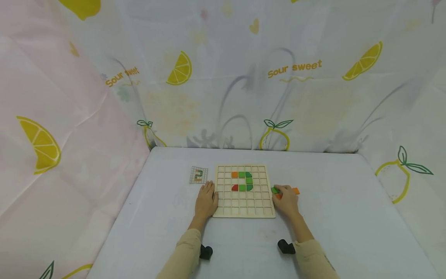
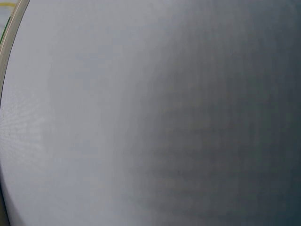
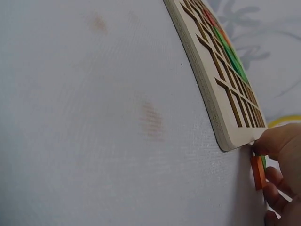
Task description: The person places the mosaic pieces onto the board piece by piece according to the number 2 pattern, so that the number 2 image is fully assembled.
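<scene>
A square wooden grid board [image 1: 226,202] lies on the table, with orange, green and red tiles [image 1: 249,181] set in several of its upper cells. My left hand [image 1: 206,200] rests flat along the board's left edge, fingers straight. Beyond its fingertips lies a small card [image 1: 198,175] printed with a grid and a coloured figure. Just off the board's right edge, my right hand [image 1: 287,200] has curled fingers and pinches a green tile [image 1: 275,190]. An orange tile [image 3: 257,173] is close under those fingers. Another orange tile [image 1: 296,191] shows past the hand.
The white table [image 1: 167,201] reaches back to a hanging cloth [image 1: 216,100] with lemon prints. Dark rounded devices [image 1: 286,247] sit by both wrists. The left wrist view shows mostly the tabletop, partly shadowed. In the right wrist view, faint brownish stains [image 3: 152,120] mark the table.
</scene>
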Motion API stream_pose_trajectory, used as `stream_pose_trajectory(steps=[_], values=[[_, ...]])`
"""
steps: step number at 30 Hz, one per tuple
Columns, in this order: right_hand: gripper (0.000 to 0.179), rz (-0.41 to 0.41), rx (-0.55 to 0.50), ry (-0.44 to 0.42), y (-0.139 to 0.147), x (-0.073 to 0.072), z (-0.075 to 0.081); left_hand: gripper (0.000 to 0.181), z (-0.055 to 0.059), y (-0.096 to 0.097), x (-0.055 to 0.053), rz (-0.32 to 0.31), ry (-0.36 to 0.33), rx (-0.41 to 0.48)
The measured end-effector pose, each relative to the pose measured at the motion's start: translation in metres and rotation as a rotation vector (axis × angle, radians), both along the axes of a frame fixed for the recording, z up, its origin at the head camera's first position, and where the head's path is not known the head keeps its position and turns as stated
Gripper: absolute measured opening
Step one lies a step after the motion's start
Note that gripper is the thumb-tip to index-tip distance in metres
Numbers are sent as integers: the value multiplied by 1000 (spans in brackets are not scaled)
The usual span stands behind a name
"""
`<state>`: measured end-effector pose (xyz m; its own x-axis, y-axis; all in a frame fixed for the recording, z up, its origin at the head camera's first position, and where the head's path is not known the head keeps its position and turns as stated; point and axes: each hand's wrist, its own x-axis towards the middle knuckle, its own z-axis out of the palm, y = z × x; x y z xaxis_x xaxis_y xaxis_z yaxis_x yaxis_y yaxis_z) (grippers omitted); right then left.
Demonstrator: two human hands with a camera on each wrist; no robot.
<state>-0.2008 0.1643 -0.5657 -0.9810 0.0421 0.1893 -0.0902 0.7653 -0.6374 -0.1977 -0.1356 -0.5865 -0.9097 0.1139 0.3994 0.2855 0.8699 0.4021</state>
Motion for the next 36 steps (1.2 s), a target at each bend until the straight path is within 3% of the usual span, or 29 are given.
stream_pose_trajectory(steps=[15,27,36], values=[[38,0,-157,66,10,-6,-8,42,-2,0,0,-3,-7,1],[33,-49,-132,140,8,-7,-9,41,1,0,0,-3,-8,4],[33,-34,-223,133,6,-3,-1,40,0,0,0,0,23,-3]])
